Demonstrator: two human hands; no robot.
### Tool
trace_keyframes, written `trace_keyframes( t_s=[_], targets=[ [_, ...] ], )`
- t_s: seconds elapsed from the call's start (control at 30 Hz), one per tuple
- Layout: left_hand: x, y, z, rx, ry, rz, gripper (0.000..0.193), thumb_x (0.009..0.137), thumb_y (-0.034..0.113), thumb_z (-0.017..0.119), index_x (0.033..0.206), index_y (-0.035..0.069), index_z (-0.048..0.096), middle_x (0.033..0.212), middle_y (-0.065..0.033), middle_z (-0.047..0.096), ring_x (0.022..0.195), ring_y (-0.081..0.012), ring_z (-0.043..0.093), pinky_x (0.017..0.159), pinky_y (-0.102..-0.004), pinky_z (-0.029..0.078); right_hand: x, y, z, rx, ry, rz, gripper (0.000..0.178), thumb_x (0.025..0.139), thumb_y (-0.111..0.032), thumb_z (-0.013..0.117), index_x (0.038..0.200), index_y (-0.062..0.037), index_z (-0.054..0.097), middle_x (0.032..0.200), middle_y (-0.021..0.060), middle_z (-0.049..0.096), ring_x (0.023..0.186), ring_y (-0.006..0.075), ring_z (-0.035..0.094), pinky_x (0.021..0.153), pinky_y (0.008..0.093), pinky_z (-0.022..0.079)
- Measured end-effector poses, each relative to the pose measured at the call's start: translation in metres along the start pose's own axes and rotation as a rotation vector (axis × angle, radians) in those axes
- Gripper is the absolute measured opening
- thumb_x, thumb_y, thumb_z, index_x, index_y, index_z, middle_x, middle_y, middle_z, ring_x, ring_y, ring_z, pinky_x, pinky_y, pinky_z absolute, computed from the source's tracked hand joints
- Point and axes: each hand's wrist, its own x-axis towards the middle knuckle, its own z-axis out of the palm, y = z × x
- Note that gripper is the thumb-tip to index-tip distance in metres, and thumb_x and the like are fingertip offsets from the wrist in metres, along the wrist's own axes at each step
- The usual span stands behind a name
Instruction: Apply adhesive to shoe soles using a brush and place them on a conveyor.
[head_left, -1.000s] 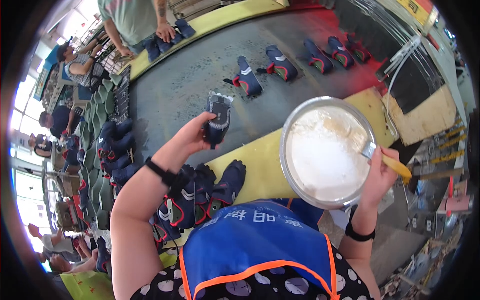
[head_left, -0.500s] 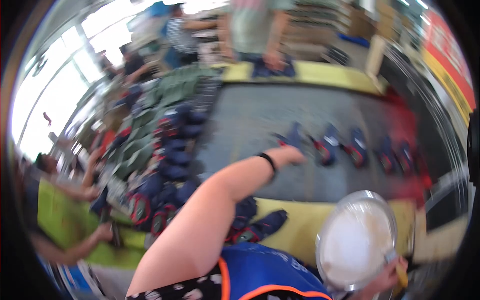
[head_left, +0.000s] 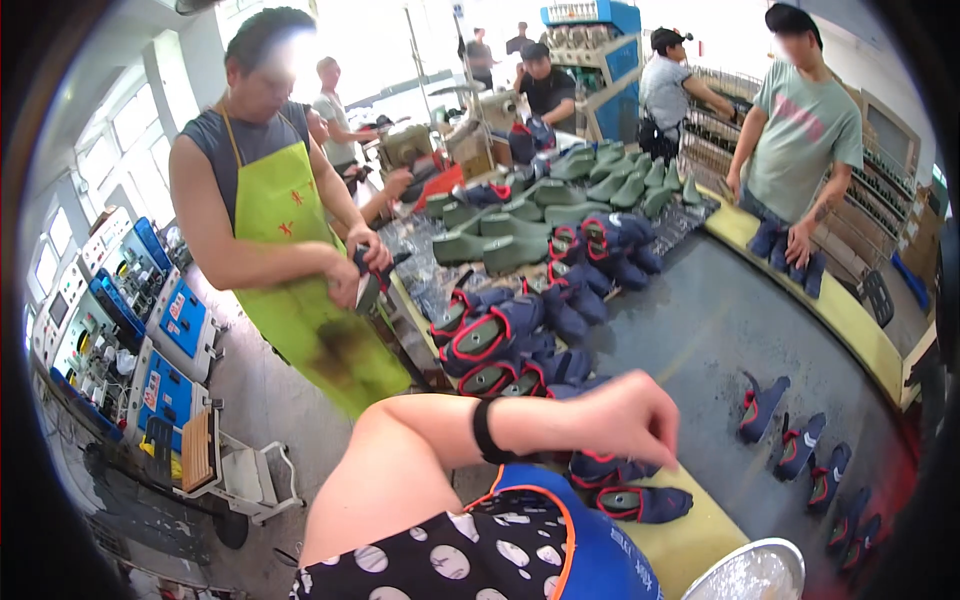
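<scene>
My left hand, with a black band at the wrist, is in the air over the table's near edge. Its fingers curl downward, and nothing shows in them. Just below lies a navy shoe upper with red trim on a green last, with another beside it, partly covered by my hand. To the left several more such shoes are piled up. My right hand is out of the picture. A round metal bowl is cut off by the lower edge.
Several shoes stand in a row along the grey belt, which has a yellow border. Bare green lasts lie beyond the pile. At the left a co-worker in a green apron handles a shoe; another stands across the belt.
My view has swung left, and my left hand has come back from the row of shoes on the belt toward the near edge. My right hand, at the bowl before, has left the picture.
</scene>
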Motion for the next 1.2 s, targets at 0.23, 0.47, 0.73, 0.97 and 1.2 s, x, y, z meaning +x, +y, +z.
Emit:
trace_keyframes(
  t_s=[0.23,0.47,0.73,0.97,1.2],
  targets=[
    [-0.056,-0.084,-0.096,0.047,0.772,-0.011,0.012,0.088,0.011,0.072,0.088,-0.001,0.074,0.079,-0.0042,0.072,0.07,-0.0071,0.064,0.066,-0.0227,0.052,0.015,-0.034,-0.004,0.183,0.029,0.129,0.028,0.102,-0.021,0.059,0.113,0.0042,0.06,0.104,0.0097,0.058,0.09,0.0165,0.054,0.077,0.0305,0.046],
    [-0.056,-0.145,-0.105,-0.149,0.806,-0.033,0.017,0.092,0.006,0.066,0.106,-0.003,0.071,0.09,-0.0073,0.073,0.078,-0.0101,0.066,0.074,-0.024,0.054,0.019,-0.074,0.017,0.152,0.029,0.093,0.029,0.1,-0.024,0.063,0.108,0.0037,0.063,0.093,0.0059,0.059,0.079,0.0136,0.052,0.071,0.0272,0.045],
    [-0.066,-0.154,-0.01,0.869,0.357,-0.327,0.107,0.064,0.028,0.088,0.154,0.021,0.03,0.136,-0.0268,0.044,0.11,-0.0417,0.058,0.091,-0.0477,0.052,0.014,-0.073,0.026,0.126,-0.101,-0.089,0.026,0.101,-0.022,0.06,0.106,0.0035,0.061,0.099,0.0067,0.058,0.093,0.0151,0.053,0.084,0.0291,0.043],
    [-0.048,-0.157,0.018,1.015,0.415,-0.469,0.123,0.064,0.035,0.088,0.16,0.029,0.011,0.122,-0.0297,0.048,0.097,-0.037,0.06,0.078,-0.0441,0.056,0.009,-0.111,0.032,0.234,-0.013,-0.135,0.025,0.094,-0.017,0.069,0.093,0.0073,0.063,0.087,0.0168,0.063,0.081,0.0262,0.058,0.077,0.0388,0.05],
    [-0.051,-0.171,-0.013,0.63,0.336,-0.529,0.112,0.07,0.033,0.078,0.159,0.024,0.01,0.109,-0.0268,0.056,0.098,-0.0419,0.063,0.083,-0.049,0.055,0.006,-0.094,0.028,0.142,0.01,-0.131,0.024,0.094,-0.019,0.07,0.089,0.0033,0.065,0.085,0.0143,0.065,0.078,0.0259,0.06,0.073,0.0377,0.051]
  ],
)
